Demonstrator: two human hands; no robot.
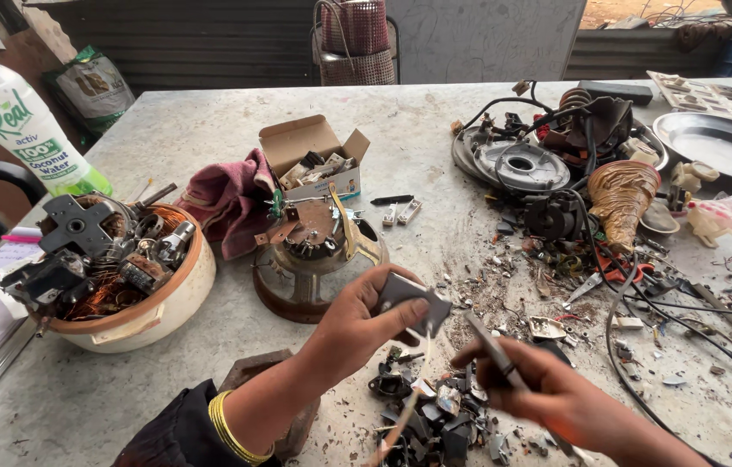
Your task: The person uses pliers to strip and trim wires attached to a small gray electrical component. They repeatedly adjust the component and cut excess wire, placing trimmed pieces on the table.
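grey table (210, 130) | bowl of parts (167, 303) | cardboard box (310, 147) | rag (227, 199) | steel plate (716, 143)

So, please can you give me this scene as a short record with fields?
left hand: left hand holds a flat grey part
right hand: right hand holds a thin metal tool
below hands: broken dark pieces
centre: rusty motor assembly, open cardboard box
left side: bowl of motor parts
surface: grey table

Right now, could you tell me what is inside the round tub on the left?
The tub holds a black cross-shaped bracket, copper windings and assorted metal motor parts, heaped above its rim. Whatever lies beneath the heap is covered.
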